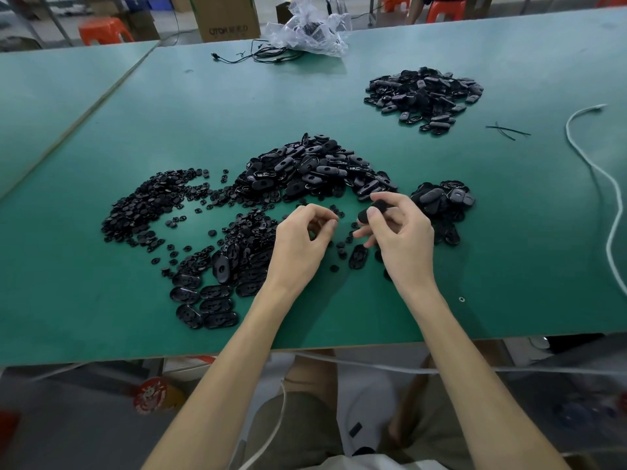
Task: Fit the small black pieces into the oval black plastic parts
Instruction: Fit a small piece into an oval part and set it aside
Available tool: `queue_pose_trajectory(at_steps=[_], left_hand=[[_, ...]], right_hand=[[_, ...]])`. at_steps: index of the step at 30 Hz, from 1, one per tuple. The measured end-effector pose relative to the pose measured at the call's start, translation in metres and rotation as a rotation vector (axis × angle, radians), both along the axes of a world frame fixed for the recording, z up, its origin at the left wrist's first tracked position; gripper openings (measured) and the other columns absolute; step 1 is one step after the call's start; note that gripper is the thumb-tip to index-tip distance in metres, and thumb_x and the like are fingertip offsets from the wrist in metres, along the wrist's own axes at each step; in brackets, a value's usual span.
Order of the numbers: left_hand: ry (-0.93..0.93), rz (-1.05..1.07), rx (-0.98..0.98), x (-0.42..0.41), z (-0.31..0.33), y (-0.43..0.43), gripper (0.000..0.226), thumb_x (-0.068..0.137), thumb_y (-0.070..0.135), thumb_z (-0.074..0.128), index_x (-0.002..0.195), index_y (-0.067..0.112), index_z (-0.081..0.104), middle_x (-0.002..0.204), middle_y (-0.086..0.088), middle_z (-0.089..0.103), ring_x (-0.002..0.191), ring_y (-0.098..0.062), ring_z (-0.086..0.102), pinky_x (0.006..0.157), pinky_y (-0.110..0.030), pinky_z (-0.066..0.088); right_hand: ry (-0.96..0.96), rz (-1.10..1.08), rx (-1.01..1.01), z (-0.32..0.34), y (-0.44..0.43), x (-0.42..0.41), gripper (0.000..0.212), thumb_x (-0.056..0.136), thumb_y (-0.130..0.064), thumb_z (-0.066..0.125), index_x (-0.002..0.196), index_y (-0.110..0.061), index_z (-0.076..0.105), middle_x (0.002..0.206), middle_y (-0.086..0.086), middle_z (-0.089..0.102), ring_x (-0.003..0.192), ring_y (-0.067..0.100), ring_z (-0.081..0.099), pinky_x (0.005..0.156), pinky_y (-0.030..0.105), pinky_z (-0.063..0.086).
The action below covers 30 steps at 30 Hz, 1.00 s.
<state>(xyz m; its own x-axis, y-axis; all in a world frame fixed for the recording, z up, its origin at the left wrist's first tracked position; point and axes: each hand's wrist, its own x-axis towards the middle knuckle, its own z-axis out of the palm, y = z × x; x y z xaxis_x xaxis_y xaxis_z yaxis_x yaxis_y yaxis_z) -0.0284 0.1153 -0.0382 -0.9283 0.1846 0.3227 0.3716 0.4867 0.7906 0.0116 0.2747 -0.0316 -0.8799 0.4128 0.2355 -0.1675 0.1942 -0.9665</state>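
My right hand (400, 239) pinches one oval black plastic part (371, 212) between thumb and fingers, just above the green table (101, 317). My left hand (302, 242) hovers beside it with fingers curled; whether it holds a small piece I cannot tell. A big heap of oval parts (315, 167) lies beyond the hands. Small round black pieces (149, 201) are spread to the left. More oval parts (210, 293) lie flat near the front left, and one oval part (358, 256) sits below my hands.
A second heap of oval parts (424, 96) sits at the far right, a smaller pile (444, 201) right of my hand. A white cord (607, 184) runs along the right edge. A crumpled plastic bag (312, 32) and black cables (268, 56) lie at the back.
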Motion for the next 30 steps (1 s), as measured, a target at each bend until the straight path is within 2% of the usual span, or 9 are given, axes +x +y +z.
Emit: queue_pose_trajectory(at_steps=[6,13,25,30], left_hand=[[0.001,-0.015,0.055,-0.0002,0.001,0.0011,0.008,0.096,0.015,0.073,0.103,0.02,0.071,0.095,0.014,0.07,0.09,0.0,0.064,0.08,-0.01,0.046],[0.009,-0.023,0.079,0.0007,0.0033,0.0006,0.012,0.095,0.012,0.073,0.102,0.022,0.07,0.094,0.019,0.071,0.089,0.0,0.066,0.078,-0.015,0.05],[-0.056,-0.046,0.177,0.0027,0.0071,0.0009,0.011,0.093,0.011,0.077,0.103,0.015,0.073,0.093,0.012,0.074,0.084,-0.007,0.069,0.08,-0.03,0.059],[-0.083,-0.065,0.196,0.0024,0.0078,0.0002,0.009,0.094,0.01,0.075,0.099,0.016,0.072,0.09,0.012,0.073,0.081,-0.009,0.069,0.076,-0.04,0.06]], right_hand=[[-0.036,0.063,0.037,-0.0041,-0.0002,-0.001,0.018,0.106,-0.008,0.054,0.118,-0.014,0.067,0.091,0.0,0.078,0.07,0.016,0.078,0.057,0.023,0.056],[-0.029,0.065,0.097,-0.0061,-0.0015,-0.0015,0.018,0.105,-0.009,0.056,0.116,-0.016,0.068,0.091,-0.006,0.079,0.069,0.013,0.077,0.057,0.023,0.058],[-0.02,0.069,0.191,-0.0102,-0.0022,-0.0012,0.017,0.104,-0.016,0.06,0.119,-0.02,0.069,0.089,-0.013,0.078,0.07,0.006,0.076,0.064,0.029,0.063],[-0.003,0.073,0.21,-0.0086,-0.0023,-0.0009,0.018,0.103,-0.014,0.062,0.118,-0.02,0.069,0.094,-0.013,0.077,0.071,0.005,0.076,0.065,0.027,0.062]])
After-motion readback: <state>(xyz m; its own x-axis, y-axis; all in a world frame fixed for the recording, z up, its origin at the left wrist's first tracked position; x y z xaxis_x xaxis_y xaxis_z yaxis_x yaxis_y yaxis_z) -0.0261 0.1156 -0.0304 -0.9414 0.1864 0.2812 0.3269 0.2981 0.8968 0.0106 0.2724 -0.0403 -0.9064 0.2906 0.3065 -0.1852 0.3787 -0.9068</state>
